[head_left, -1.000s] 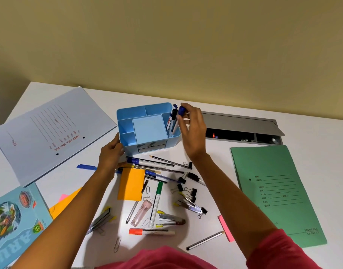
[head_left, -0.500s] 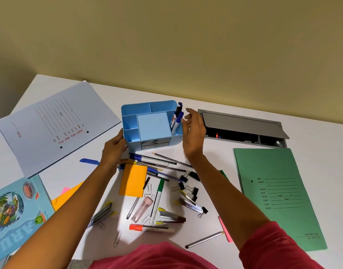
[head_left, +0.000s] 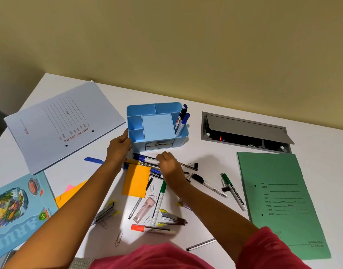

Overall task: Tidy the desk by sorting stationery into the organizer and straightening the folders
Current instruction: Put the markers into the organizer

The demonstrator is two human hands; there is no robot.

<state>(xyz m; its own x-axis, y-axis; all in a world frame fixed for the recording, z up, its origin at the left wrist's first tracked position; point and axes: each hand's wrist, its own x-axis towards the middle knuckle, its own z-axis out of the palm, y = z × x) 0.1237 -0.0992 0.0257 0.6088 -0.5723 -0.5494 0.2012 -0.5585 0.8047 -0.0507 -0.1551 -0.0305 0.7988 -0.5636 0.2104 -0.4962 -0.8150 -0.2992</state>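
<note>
On my feed the light blue plastic desk organizer [head_left: 157, 127] stands toward the far edge of the white tabletop [head_left: 211, 166], about midway between its left and right edges. 2 markers stand tilted in the organizer's right compartment, 1 blue-capped marker [head_left: 184, 121] and 1 black-capped marker [head_left: 182, 112].

The hands are apart. The left hand [head_left: 118, 148] presses against the organizer's left wall at its near corner, fingers laid on the plastic and holding nothing else. The right hand [head_left: 169, 165] is down on the heap of pens just in front of the organizer, fingers curled over the end of a white marker with a blue cap [head_left: 145, 159]. From behind the knuckles I cannot tell whether it has actually pinched that marker or only touches it.

An orange sticky-note pad [head_left: 136, 181] lies beside the right hand, partly over the pens. Nearer the near edge lie a green-capped white marker [head_left: 159, 200] and an orange-capped white marker [head_left: 153, 229], with paper clips and staplers scattered around them.

The green paper folder [head_left: 279, 200] lies flat along the right edge, skewed. The pale grey-blue paper folder [head_left: 60, 125] sits askew near the far-left corner. A grey cable hatch [head_left: 244, 125], its flap raised, is set into the tabletop between the organizer and the far-right corner.
</note>
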